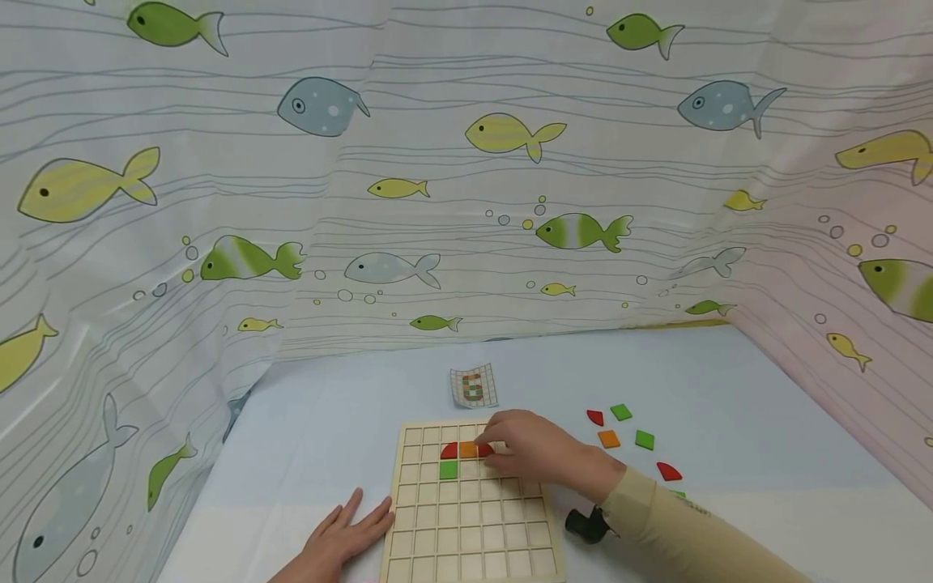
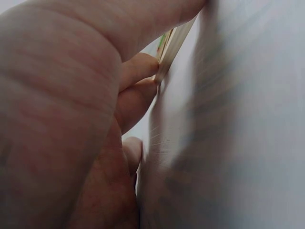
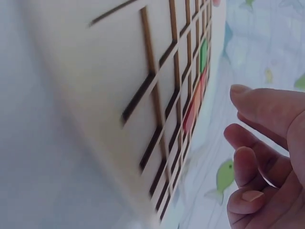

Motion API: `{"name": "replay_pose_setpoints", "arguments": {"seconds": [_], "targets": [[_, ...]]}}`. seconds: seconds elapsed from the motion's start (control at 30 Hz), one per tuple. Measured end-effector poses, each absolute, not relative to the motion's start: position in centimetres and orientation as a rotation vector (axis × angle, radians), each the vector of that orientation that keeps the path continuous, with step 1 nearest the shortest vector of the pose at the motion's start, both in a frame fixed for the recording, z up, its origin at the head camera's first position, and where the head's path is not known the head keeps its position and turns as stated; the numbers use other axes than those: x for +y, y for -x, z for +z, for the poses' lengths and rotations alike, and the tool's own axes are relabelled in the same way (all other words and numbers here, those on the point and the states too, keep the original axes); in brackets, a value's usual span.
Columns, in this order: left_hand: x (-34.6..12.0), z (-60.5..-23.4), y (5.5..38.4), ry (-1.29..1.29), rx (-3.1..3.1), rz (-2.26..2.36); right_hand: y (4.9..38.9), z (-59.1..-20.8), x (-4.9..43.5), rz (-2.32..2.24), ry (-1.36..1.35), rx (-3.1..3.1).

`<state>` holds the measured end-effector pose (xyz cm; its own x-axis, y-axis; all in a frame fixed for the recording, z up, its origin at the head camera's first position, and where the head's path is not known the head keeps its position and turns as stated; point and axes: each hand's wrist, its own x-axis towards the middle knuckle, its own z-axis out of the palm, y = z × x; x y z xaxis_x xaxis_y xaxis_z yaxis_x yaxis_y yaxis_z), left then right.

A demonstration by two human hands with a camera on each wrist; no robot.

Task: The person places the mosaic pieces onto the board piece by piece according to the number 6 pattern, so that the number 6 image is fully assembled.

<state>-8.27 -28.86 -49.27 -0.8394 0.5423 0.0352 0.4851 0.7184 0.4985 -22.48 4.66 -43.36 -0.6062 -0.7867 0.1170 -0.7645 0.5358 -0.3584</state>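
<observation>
A wooden grid board (image 1: pixel 470 512) lies on the table. Side by side in one row of its cells are a red quarter-circle tile (image 1: pixel 449 451), an orange square tile (image 1: pixel 467 449) and a second red tile (image 1: pixel 486 450). Below the first red one sits a green square tile (image 1: pixel 448 470). My right hand (image 1: pixel 528 445) is over the second red tile and partly covers it; in the right wrist view its thumb and fingers are apart, with nothing between them. With fingers spread, my left hand (image 1: pixel 341 534) rests on the table, fingertips against the board's left edge.
Loose tiles lie to the right of the board, among them a red one (image 1: pixel 594 418), an orange one (image 1: pixel 608 439) and a green one (image 1: pixel 645 440). A patterned paper card (image 1: pixel 474 387) lies beyond the board. Fish-print curtains (image 1: pixel 437 227) surround the table.
</observation>
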Motion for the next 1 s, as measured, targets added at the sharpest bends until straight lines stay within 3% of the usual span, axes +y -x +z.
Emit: {"name": "replay_pose_setpoints", "arguments": {"seconds": [1.0], "targets": [[-28.8, -49.5, 8.2, -0.978, 2.890, 0.747, 24.2, -44.1, 17.7, -0.776, 0.820, 2.842]]}}
